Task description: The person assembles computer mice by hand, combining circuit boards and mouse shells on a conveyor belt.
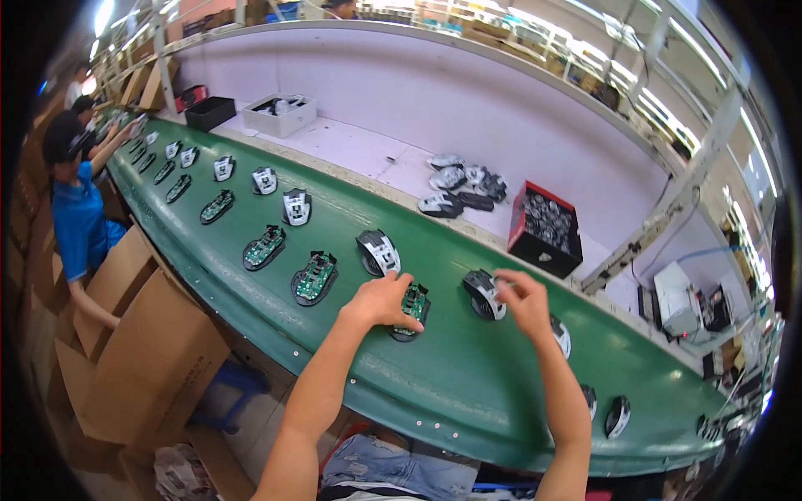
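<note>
My left hand (378, 302) grips a mouse base (414, 311) with a green circuit board on it, thumb on the near side and fingers on the far side. The base rests on the green conveyor belt (451, 376). Just beyond that hand lies a grey and black mouse top shell (380, 250). My right hand (525, 305) is at the right edge of another top shell (483, 294), its fingers loosely bent and apart. Whether the fingertips touch this shell I cannot tell. A further shell (561, 338) is partly hidden behind my right wrist.
More circuit-board bases (316, 278) and top shells (296, 207) line the belt to the left. On the far ledge are loose shells (464, 184), a red and black box of parts (545, 230) and a white bin (280, 115). Cardboard boxes (150, 359) and a co-worker in blue (79, 209) are at left.
</note>
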{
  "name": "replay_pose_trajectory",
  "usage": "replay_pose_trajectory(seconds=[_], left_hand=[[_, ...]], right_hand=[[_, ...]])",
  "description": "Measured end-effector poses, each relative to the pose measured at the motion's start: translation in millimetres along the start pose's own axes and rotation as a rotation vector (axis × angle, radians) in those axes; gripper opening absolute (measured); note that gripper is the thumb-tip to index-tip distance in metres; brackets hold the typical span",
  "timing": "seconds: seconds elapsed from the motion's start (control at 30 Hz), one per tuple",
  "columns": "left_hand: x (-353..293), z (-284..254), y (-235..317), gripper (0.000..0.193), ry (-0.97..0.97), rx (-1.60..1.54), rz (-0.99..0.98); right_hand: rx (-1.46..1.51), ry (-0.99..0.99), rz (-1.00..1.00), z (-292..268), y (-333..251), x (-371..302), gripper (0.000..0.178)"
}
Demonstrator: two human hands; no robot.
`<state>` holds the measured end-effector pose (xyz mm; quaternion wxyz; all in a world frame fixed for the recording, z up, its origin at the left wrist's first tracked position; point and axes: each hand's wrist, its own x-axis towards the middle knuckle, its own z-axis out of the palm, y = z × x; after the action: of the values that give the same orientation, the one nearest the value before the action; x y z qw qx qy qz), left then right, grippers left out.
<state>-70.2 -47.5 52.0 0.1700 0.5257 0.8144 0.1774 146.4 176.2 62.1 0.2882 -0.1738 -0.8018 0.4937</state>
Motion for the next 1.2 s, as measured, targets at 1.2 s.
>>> replay_pose_trajectory(seconds=[1.2], left_hand=[[-29, 86, 96, 0.128, -0.08, 0.072, 0.674]], right_hand=[[-0.566, -0.129, -0.113, -1, -20, -136, 0.046]])
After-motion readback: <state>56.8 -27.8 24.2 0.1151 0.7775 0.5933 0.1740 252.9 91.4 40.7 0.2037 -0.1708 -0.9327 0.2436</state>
